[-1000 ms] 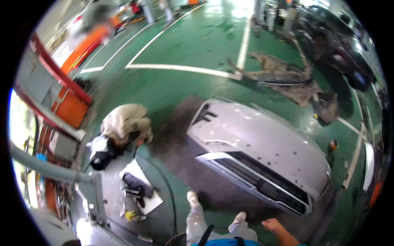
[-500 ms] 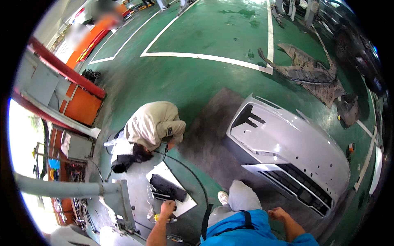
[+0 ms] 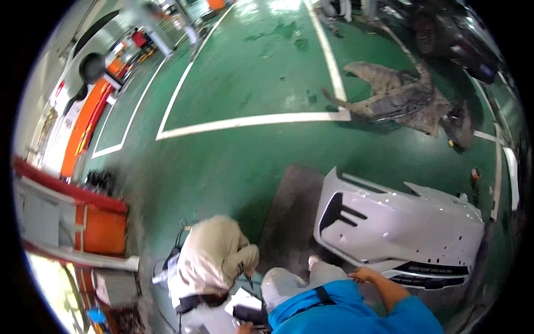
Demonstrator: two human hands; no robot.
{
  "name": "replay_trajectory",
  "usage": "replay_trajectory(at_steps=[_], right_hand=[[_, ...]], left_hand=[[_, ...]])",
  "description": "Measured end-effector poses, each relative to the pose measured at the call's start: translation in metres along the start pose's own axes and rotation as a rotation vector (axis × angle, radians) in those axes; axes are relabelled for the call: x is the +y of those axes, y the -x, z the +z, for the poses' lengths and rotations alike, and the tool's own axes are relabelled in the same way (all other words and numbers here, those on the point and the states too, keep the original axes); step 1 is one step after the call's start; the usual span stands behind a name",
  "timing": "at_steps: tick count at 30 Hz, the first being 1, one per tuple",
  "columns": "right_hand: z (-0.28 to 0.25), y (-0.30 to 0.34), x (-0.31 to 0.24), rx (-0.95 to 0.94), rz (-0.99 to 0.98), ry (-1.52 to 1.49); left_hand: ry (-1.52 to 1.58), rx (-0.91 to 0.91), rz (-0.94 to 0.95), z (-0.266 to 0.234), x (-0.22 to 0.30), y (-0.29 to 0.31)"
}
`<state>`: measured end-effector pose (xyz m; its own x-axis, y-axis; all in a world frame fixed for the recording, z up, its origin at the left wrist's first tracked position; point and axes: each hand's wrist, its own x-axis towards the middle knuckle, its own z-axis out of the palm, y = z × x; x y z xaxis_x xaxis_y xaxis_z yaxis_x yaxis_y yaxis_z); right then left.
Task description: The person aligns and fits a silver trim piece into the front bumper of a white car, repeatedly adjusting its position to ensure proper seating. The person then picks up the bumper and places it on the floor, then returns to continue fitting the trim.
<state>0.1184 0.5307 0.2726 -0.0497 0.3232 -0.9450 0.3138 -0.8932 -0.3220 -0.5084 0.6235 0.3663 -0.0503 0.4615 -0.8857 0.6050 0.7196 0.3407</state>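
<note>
My left hand (image 3: pixel 245 328) shows only in part at the lower edge, beside a black plastic piece (image 3: pixel 248 315); its fingers are too cut off to read. That piece lies against a white board (image 3: pixel 243 299) on the floor. Over by my right knee, my right hand (image 3: pixel 362 275) has its fingers curled together, with nothing visible in them. Just beyond it lies a silver-grey car bumper (image 3: pixel 411 228) with a black grille (image 3: pixel 431 269). A co-worker in a beige jacket (image 3: pixel 211 253) crouches at my left, a dark thin tool (image 3: pixel 248 281) at their hand.
Under the bumper's left side runs a dark mat (image 3: pixel 289 209). A worn underbody panel (image 3: pixel 397 100) lies farther right, near a dark car (image 3: pixel 445 39). At left are a red beam (image 3: pixel 72 189) and an orange panel (image 3: pixel 101 229). White lines (image 3: pixel 250 121) mark the green floor.
The whole view has tilted upward, so the floor items sit lower. My left hand has slipped almost out of the picture. My right hand now appears closer to my knee and the bumper.
</note>
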Motion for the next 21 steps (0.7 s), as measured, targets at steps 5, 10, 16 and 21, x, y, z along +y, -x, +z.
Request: replay_trajectory(at_steps=[5, 10, 16, 21], right_hand=[[-0.080, -0.053, -0.123, 0.267, -0.227, 0.232], [-0.123, -0.071, -0.227, 0.337, -0.109, -0.174], [-0.066, -0.072, -0.233, 0.195, 0.095, -0.161], [0.018, -0.168, -0.169, 0.113, 0.066, -0.852]], left_hand=[[-0.101, -0.114, 0.063, -0.039, 0.135, -0.124], [-0.255, -0.151, 0.201, -0.122, 0.307, -0.252], [-0.509, -0.088, 0.309, -0.219, 0.551, -0.361], [-1.231, 0.268, 0.837, -0.288, 0.771, -0.434]])
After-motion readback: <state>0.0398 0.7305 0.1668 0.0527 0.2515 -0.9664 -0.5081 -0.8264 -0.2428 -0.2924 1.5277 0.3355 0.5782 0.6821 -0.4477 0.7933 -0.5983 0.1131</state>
